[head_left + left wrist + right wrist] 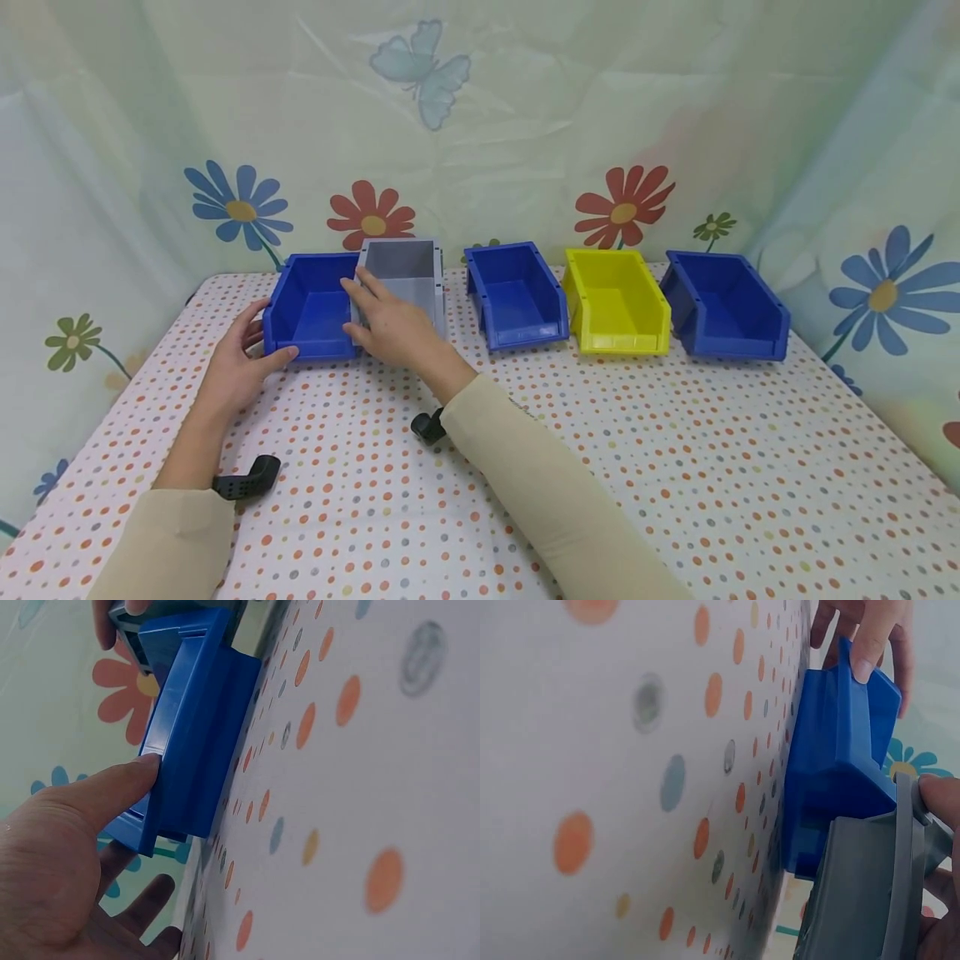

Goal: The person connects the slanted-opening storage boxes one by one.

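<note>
A blue bin point(315, 321) stands at the left of the row. My left hand point(237, 367) holds its front left corner, thumb on the front lip and the other fingers along the outer left side. Close against its right side stands a grey bin point(403, 292). My right hand point(397, 329) reaches over the grey bin's front and grips it at the left wall, its fingertips overlapping the blue bin's edge. In the right wrist view the thumb point(939, 796) lies on the grey rim, with other fingers partly hidden behind it. Both bins look bare inside.
Farther right along the back of the dotted table point(637, 467) stand another blue bin point(517, 304), a yellow bin point(617, 304) and a third blue bin point(727, 308). A flowered curtain point(510, 125) hangs behind the row. Both wrists wear black camera mounts point(251, 477).
</note>
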Motion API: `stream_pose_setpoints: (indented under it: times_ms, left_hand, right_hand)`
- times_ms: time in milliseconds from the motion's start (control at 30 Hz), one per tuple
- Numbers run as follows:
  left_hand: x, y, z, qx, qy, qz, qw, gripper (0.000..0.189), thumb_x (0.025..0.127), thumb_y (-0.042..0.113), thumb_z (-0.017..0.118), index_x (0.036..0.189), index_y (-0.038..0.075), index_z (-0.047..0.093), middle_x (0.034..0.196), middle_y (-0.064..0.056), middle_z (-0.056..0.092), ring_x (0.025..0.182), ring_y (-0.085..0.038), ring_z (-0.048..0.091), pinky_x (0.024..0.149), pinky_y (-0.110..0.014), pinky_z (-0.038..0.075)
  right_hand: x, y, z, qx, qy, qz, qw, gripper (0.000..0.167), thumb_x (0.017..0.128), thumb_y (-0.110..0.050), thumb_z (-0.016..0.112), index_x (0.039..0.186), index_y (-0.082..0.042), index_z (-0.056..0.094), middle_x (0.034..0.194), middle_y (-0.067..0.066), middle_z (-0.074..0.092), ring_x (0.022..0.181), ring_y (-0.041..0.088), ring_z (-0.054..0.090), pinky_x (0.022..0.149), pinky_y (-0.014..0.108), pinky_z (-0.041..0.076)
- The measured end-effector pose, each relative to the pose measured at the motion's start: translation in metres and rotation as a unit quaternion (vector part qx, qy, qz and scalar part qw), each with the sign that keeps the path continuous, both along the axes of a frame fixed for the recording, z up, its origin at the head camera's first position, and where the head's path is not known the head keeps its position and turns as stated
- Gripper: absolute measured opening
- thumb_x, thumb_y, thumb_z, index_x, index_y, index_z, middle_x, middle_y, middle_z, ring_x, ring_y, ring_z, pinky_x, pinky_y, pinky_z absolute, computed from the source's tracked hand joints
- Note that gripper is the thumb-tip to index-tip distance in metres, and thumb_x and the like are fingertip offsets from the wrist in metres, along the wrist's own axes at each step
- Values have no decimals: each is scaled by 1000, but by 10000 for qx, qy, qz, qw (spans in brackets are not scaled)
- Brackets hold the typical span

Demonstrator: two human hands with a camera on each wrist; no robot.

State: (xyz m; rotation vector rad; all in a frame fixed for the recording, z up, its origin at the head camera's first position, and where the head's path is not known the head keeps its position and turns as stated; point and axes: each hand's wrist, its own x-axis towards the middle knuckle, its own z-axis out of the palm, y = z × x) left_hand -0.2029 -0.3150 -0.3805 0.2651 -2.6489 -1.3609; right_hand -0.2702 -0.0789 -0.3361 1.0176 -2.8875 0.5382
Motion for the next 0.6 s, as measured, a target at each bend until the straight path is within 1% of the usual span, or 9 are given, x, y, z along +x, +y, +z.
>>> stream_pose_setpoints:
  times_ms: [167, 233, 267, 400, 600]
  left_hand:
    - [-1, 1, 0, 10, 18, 8, 10000, 92, 97, 40, 72, 168, 32, 12, 167, -24, 29, 153, -50, 28, 115, -73, 34]
    - [-1, 1, -1, 8, 14, 18, 10000, 92, 97, 41, 72, 168, 32, 12, 168, -23, 29, 153, -49, 28, 116, -72, 34]
    - [-1, 1, -1, -1, 4, 26, 10000, 93, 97, 40, 72, 168, 33, 12, 168, -23, 29, 153, -49, 28, 116, -72, 34]
    - [0, 1, -1, 2, -58, 40, 10000, 92, 98, 39, 71, 168, 32, 11, 167, -24, 28, 153, -50, 28, 116, -73, 33]
    - [0, 0, 1, 45, -65, -1, 10000, 91, 99, 36, 71, 168, 31, 12, 167, -25, 28, 153, -50, 28, 116, -73, 33]
  right_hand:
    - [-1, 1, -1, -73, -53, -2, 10000, 70, 108, -44, 52, 167, -26, 19, 176, -3, 7, 112, 22, 72, 62, 25, 52]
    - [-1, 1, -2, -52, -39, -4, 10000, 70, 108, -44, 52, 167, -26, 19, 176, -3, 8, 115, 22, 71, 60, 23, 50]
    - [-1, 1, -2, -39, -35, 1, 10000, 70, 108, -44, 52, 167, -26, 20, 176, -3, 8, 120, 22, 69, 60, 23, 50]
    - [-1, 0, -5, -6, -38, -4, 10000, 70, 107, -45, 52, 167, -26, 20, 176, -3, 8, 125, 22, 67, 59, 23, 50]
    - [-1, 0, -7, -2, -110, -37, 9999, 71, 107, -45, 52, 167, -27, 19, 176, -4, 8, 119, 21, 70, 56, 24, 48]
